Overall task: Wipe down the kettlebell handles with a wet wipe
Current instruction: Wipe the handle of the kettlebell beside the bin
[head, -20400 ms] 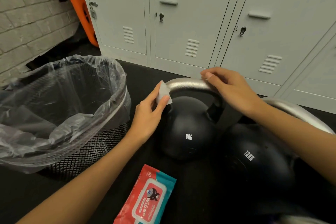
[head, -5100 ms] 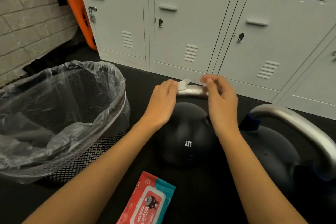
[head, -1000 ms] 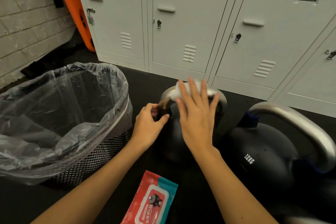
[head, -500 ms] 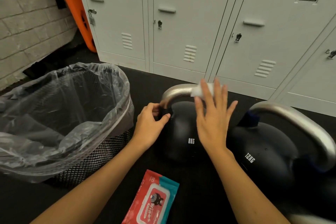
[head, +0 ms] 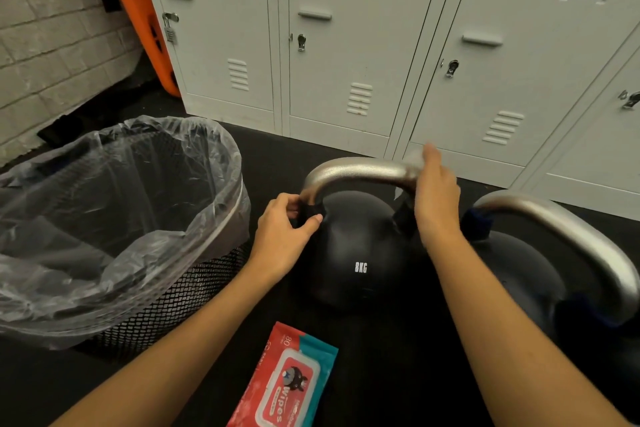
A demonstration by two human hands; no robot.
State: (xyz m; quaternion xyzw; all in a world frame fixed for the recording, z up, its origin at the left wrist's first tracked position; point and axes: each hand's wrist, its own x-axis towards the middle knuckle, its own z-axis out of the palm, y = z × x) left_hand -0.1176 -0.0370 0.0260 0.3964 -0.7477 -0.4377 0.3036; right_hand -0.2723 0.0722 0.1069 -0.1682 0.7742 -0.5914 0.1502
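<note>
A black 8KG kettlebell [head: 360, 253] with a silver handle [head: 356, 172] stands on the dark floor in the middle of the view. My left hand [head: 284, 236] grips the base of the handle's left leg. My right hand [head: 434, 194] presses a white wet wipe [head: 414, 160] against the handle's right bend; the wipe is blurred and mostly hidden under the fingers. To the right stands a larger black kettlebell [head: 519, 274] with its own silver handle [head: 568, 236].
A red and teal wipes pack [head: 285, 381] lies on the floor near the front. A mesh bin [head: 166, 295] lined with a clear bag stands at the left. White lockers [head: 346, 45] line the back; an orange board [head: 138, 17] leans by the brick wall.
My right hand has slid the wipe along the handle from its top toward the right bend and down. My left hand has stayed on the left leg.
</note>
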